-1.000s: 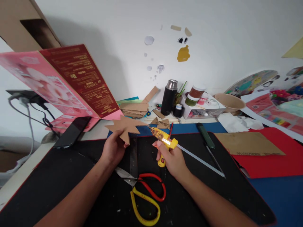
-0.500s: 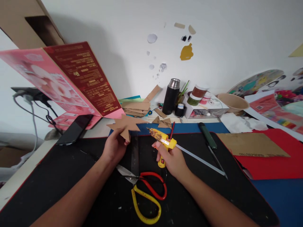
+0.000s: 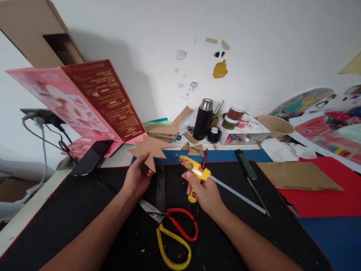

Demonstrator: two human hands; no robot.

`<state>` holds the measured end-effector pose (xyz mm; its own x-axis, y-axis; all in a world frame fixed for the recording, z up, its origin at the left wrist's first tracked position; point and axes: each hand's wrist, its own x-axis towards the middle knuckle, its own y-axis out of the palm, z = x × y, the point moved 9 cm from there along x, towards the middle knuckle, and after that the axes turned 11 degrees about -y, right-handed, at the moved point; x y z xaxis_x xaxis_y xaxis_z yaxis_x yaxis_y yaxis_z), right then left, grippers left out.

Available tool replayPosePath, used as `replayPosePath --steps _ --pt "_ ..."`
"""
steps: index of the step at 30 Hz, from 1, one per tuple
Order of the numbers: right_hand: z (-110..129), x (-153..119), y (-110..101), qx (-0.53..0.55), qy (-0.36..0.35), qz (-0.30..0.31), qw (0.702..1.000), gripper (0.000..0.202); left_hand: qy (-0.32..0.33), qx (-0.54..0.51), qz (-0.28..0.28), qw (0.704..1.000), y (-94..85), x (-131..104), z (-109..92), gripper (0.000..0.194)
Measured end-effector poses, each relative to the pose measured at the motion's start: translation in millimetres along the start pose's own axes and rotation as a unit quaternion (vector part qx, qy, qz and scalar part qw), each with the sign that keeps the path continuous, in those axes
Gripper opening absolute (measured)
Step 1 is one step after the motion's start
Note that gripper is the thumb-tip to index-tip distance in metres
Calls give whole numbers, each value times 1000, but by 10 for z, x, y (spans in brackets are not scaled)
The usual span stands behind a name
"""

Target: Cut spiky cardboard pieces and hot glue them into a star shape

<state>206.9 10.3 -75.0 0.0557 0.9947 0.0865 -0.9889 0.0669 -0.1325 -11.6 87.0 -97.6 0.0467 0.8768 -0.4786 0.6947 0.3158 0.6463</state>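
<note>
Between the thumb and fingers of my left hand [image 3: 138, 177] is a jagged, star-like cardboard cutout [image 3: 149, 149], held up above the black mat. My right hand [image 3: 204, 190] is wrapped round the handle of a yellow hot glue gun [image 3: 194, 168]. Its stained nozzle points left toward the cutout, with a gap between them. A long translucent glue stick [image 3: 238, 194] juts from the gun's back end. Below and between my hands lie scissors [image 3: 176, 241] with one red and one yellow handle. A dark ruler [image 3: 160, 184] lies partly under their blades.
On the right of the black mat [image 3: 113, 241] are a green-handled tool [image 3: 246, 165] and a cardboard sheet [image 3: 299, 175] over red paper. Behind stand a black thermos [image 3: 203, 119], paint jars [image 3: 235, 114] and cardboard scraps [image 3: 196, 149]. A phone [image 3: 91, 157] leans beside a pink folder [image 3: 84, 101] at left.
The view has tilted slightly, so the background sits a little lower. The cutout has turned slightly in my left hand, showing more of its flat face. My right hand keeps its grip on the glue gun.
</note>
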Motion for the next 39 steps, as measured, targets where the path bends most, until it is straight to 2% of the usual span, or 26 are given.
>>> replayPosePath --steps 4,8,11,13,16,21,26,32,39 --pt "6 -10 -19 10 -2 -11 1000 52 -4 12 -4 1000 -23 2 3 9" --pt "38 -9 -35 12 -9 -16 1000 53 -4 17 36 999 7 23 11 8" --pt "49 -11 -43 16 -12 -20 1000 54 -6 12 63 998 46 24 14 17" --pt "56 -15 -41 17 -13 -19 1000 54 -7 -1 57 998 37 19 12 18" --pt "76 -21 -41 15 -19 -19 1000 53 -9 -5 40 999 16 11 20 6" --pt "106 -20 -44 14 -26 -17 999 52 1 23 67 997 55 27 46 13" --pt "109 -16 -68 13 -29 -26 999 53 5 26 77 997 42 64 54 10" --pt "111 -27 -101 21 -25 -38 999 55 -2 26 48 999 -31 93 59 7" --pt "155 -58 -35 36 -37 -5 999 55 8 41 28 999 -90 127 47 14"
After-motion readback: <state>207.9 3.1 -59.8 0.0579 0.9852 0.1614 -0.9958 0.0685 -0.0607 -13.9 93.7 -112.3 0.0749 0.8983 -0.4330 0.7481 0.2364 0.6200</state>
